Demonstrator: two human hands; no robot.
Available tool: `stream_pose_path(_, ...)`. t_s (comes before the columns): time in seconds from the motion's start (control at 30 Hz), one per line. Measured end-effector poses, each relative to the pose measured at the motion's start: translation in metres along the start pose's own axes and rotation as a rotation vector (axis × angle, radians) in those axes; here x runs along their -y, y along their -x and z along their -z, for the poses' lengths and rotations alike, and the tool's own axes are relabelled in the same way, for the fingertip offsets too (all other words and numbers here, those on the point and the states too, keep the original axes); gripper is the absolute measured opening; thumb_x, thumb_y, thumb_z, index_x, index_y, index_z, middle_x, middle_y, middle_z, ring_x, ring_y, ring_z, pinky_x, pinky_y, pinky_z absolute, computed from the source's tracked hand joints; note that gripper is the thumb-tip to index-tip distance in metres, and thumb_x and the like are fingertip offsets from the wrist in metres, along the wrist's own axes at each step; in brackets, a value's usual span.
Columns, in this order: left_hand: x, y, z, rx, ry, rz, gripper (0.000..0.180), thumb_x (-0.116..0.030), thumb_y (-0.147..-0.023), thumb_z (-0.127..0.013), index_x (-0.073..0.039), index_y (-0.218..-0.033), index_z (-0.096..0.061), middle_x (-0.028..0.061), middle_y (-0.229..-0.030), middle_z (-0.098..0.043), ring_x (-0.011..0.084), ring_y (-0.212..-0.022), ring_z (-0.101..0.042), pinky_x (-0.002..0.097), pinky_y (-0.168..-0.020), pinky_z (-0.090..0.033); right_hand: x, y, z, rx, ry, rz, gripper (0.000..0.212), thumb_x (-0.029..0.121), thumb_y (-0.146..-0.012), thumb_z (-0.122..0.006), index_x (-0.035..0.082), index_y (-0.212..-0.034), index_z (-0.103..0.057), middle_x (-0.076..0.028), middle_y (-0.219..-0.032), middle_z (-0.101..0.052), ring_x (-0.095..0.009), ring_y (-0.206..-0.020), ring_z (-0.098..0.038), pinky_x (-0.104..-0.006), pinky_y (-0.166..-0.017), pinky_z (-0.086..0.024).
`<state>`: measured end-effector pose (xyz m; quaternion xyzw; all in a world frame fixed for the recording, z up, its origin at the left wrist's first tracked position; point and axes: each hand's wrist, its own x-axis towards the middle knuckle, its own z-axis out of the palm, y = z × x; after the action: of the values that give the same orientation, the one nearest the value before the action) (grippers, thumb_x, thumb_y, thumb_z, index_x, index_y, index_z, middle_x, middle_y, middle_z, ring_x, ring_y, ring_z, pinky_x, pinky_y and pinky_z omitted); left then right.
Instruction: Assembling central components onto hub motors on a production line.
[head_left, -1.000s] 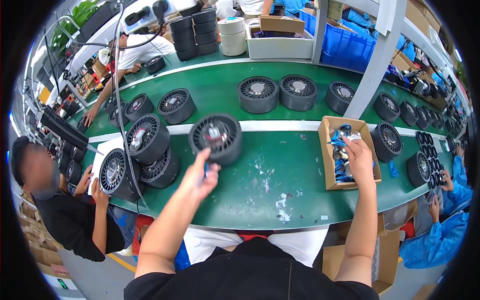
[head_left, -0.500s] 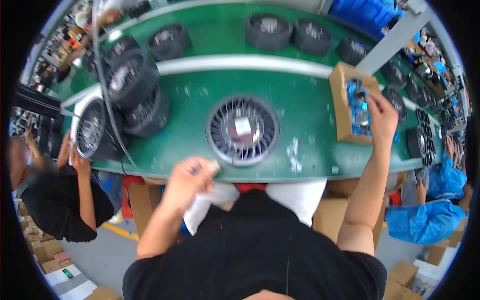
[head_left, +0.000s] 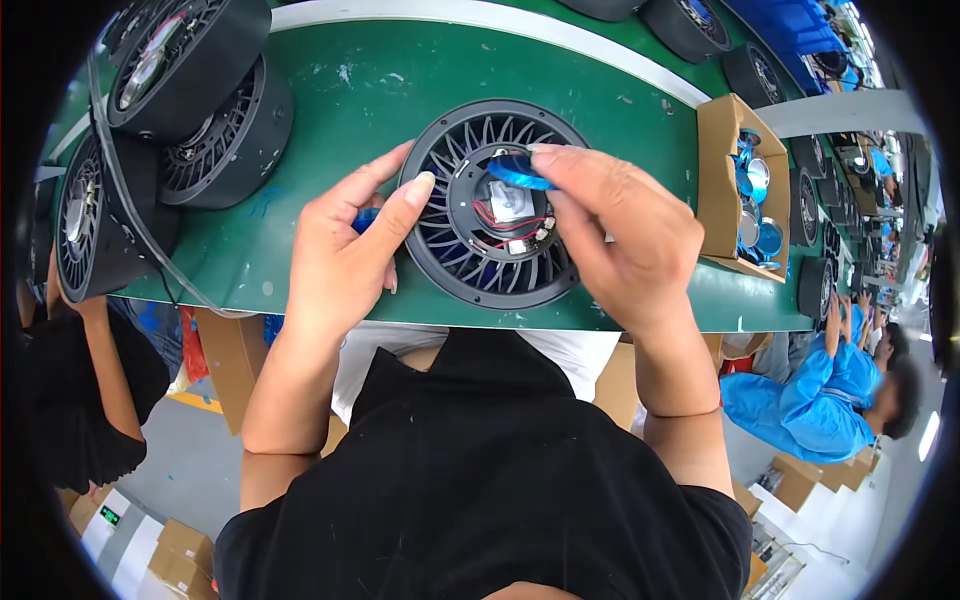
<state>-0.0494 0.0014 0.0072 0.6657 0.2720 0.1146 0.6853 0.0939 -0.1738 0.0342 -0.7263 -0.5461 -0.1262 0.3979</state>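
Note:
In front of me on the green workbench (head_left: 340,80) lies a black spoked wheel (head_left: 447,270). Red wires, small connectors and a pale square label (head_left: 511,203) show in its open hub. My right hand (head_left: 625,225) pinches a shiny blue round cap (head_left: 520,172) between thumb and fingers, tilted just above the hub. My left hand (head_left: 345,235) is closed at the wheel's left edge, thumb over the rim and index finger along its outer side. A small blue piece (head_left: 366,219) shows between that hand's thumb and fingers; its kind is unclear.
A cardboard box (head_left: 722,185) of blue and silver round caps stands right of the wheel. Several black wheels (head_left: 225,140) are stacked at the left, with a hanging cable (head_left: 125,205) before them. A co-worker in blue (head_left: 800,405) sits at the right, another person at the left.
My right hand has left the cardboard box and brought a blue cap over the wheel's hub. My left hand has moved up to the wheel's left rim.

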Motion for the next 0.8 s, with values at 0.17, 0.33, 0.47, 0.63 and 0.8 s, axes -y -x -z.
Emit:
stream_pose_path(0.17, 0.003, -0.005, 0.0, -0.027, 0.034, 0.038, 0.043, -0.029, -0.096, -0.07, -0.002, -0.129, -0.064, -0.0038, -0.066, -0.057, 0.0004, -0.047, -0.044, 0.0188, -0.042, -0.034, -0.005, -0.001, -0.01, 0.068, 0.02, 0.147, 0.029, -0.008, -0.071, -0.074, -0.001, -0.099, -0.072, -0.015, -0.098, -0.074, -0.031, -0.093, -0.073, -0.0366, -0.08, -0.06)
stream_pose_path(0.33, -0.001, -0.014, 0.003, 0.005, 0.027, 0.025, 0.043, -0.03, -0.095, -0.07, -0.001, -0.126, -0.066, -0.0046, -0.064, -0.057, 0.001, -0.047, -0.044, 0.0193, -0.043, -0.034, 0.002, 0.002, -0.004, 0.171, 0.007, 0.134, 0.028, -0.009, -0.069, -0.075, -0.004, -0.097, -0.072, -0.017, -0.1, -0.074, -0.034, -0.098, -0.072, -0.0382, -0.085, -0.059)
stream_pose_path(0.47, -0.004, -0.018, 0.002, 0.009, 0.002, 0.022, 0.042, -0.031, -0.096, -0.069, -0.001, -0.124, -0.067, -0.0045, -0.063, -0.057, 0.0014, -0.047, -0.045, 0.0197, -0.043, -0.035, -0.001, 0.006, -0.003, 0.185, 0.026, 0.158, 0.027, -0.003, -0.07, -0.078, -0.001, -0.096, -0.073, -0.015, -0.102, -0.074, -0.032, -0.099, -0.072, -0.0377, -0.083, -0.059)
stream_pose_path(0.63, -0.006, -0.019, 0.002, 0.032, -0.024, 0.006, 0.041, -0.032, -0.096, -0.069, 0.0, -0.122, -0.068, -0.0033, -0.063, -0.059, 0.0017, -0.048, -0.047, 0.0198, -0.043, -0.036, -0.005, 0.009, -0.003, 0.19, 0.037, 0.222, 0.026, 0.003, -0.07, -0.081, 0.0, -0.095, -0.074, -0.015, -0.102, -0.073, -0.031, -0.1, -0.072, -0.0372, -0.08, -0.06)
stream_pose_path(0.8, -0.007, -0.023, 0.003, 0.067, -0.032, -0.012, 0.041, -0.032, -0.096, -0.068, 0.0, -0.122, -0.068, -0.0019, -0.064, -0.061, 0.0026, -0.048, -0.049, 0.0196, -0.044, -0.038, 0.0, 0.008, 0.002, 0.265, 0.021, 0.176, 0.026, -0.001, -0.07, -0.079, -0.001, -0.096, -0.074, -0.017, -0.104, -0.073, -0.035, -0.104, -0.071, -0.0403, -0.088, -0.057)
